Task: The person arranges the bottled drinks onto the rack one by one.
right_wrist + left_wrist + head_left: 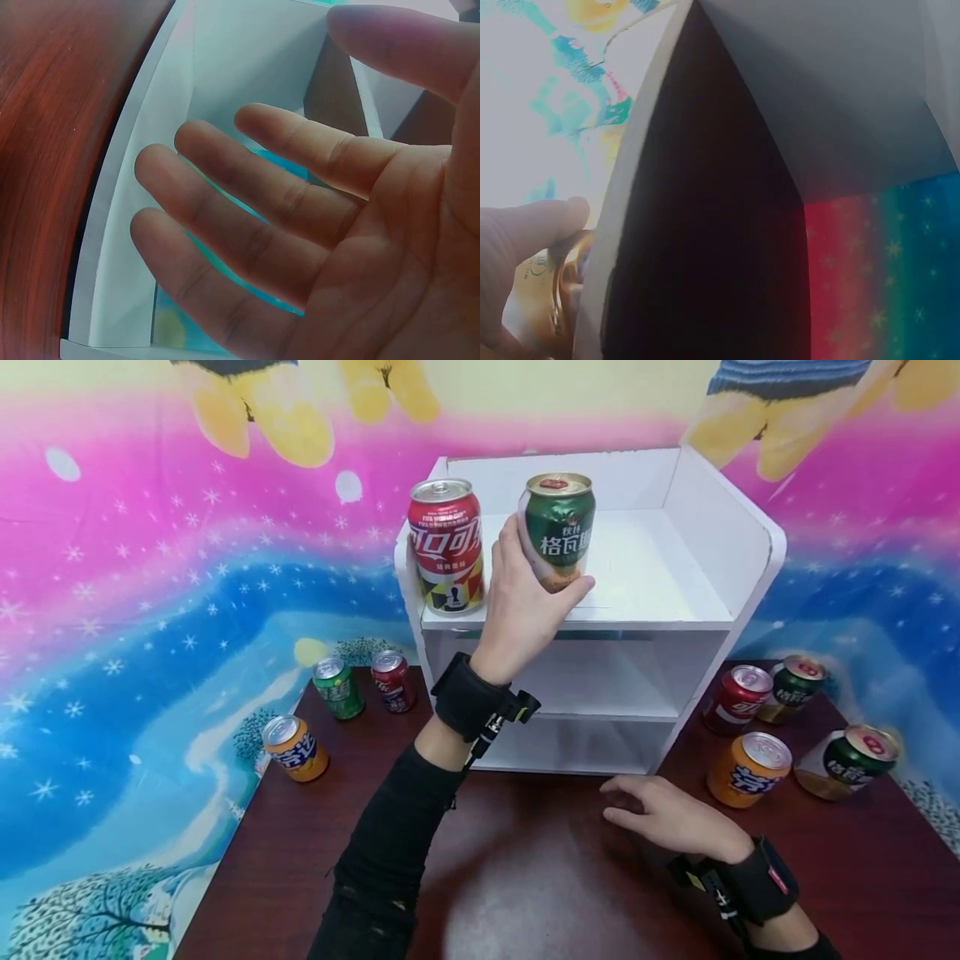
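My left hand (525, 597) grips a green, white and gold can (558, 527) at the top shelf of a white shelf unit (645, 577). Whether the can's base touches the shelf cannot be told. In the left wrist view, the thumb (551, 217) lies along the gold lower part of the can (536, 292), close to the shelf edge. Just left of this hand, a red cola can (446, 547) stands upright on the top shelf. My right hand (667, 814) hovers over the table before the unit, its fingers (240, 240) loosely spread and holding nothing.
Left of the unit stand a green can (337, 687), a dark red can (393, 681) and an orange can (296, 748). On the right are a red can (738, 697), an orange can (750, 769) and two green-and-gold cans (847, 762). Patterned cloth (150, 610) hangs behind the dark red-brown table (525, 877).
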`<state>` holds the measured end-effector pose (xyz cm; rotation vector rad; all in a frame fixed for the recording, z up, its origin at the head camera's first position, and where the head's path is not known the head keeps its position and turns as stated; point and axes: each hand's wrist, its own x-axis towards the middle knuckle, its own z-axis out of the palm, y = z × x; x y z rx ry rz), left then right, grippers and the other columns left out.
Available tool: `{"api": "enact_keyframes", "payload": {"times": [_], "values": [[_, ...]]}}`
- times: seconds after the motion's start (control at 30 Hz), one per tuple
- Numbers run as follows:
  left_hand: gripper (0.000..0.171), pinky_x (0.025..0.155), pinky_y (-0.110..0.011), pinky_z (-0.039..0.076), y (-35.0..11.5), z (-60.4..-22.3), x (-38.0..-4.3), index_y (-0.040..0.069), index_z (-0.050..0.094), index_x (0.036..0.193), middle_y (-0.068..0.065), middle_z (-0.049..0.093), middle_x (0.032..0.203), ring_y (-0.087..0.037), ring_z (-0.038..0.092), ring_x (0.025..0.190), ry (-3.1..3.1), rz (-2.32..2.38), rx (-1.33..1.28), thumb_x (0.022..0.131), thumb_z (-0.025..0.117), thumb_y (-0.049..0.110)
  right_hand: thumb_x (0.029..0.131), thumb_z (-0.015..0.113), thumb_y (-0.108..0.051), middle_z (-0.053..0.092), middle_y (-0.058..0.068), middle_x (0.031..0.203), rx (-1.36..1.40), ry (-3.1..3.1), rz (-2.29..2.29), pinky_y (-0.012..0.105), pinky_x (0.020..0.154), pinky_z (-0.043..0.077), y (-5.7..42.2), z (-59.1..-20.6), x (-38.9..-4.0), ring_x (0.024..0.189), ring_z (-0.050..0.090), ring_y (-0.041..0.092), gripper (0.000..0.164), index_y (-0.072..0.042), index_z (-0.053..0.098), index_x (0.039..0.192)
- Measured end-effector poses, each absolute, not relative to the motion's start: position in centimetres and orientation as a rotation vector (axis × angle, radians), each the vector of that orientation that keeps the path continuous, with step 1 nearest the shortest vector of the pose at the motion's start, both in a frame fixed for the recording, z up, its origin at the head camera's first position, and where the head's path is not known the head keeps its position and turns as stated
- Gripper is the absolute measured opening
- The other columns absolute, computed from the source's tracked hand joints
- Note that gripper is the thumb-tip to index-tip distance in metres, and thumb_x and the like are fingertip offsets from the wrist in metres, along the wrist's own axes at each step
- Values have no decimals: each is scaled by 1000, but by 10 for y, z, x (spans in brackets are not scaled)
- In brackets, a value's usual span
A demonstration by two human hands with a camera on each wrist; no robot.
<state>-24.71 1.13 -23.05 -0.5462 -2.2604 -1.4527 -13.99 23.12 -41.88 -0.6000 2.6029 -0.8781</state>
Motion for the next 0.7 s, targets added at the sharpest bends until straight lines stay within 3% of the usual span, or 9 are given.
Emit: {"api": "enact_keyframes", "payload": {"times": [0.37,0.7], "values": [[91,104,-32,30,3,-227,-246,9,20,146,-4,39,136,-9,38,120,-2257,-1606,-580,77,78,25,93,55,-45,64,5,113,-630,2612,-888,39,80,51,233,-417,-137,94,59,10,46,-9,60,121],[108,107,-37,27,10,-229,-245,11,7,151,-8,31,143,-11,31,126,-2239,-1504,-543,75,80,34,93,56,-44,64,6,112,-619,2624,-879,35,78,51,234,-413,-136,91,59,9,45,-9,61,120]]}}
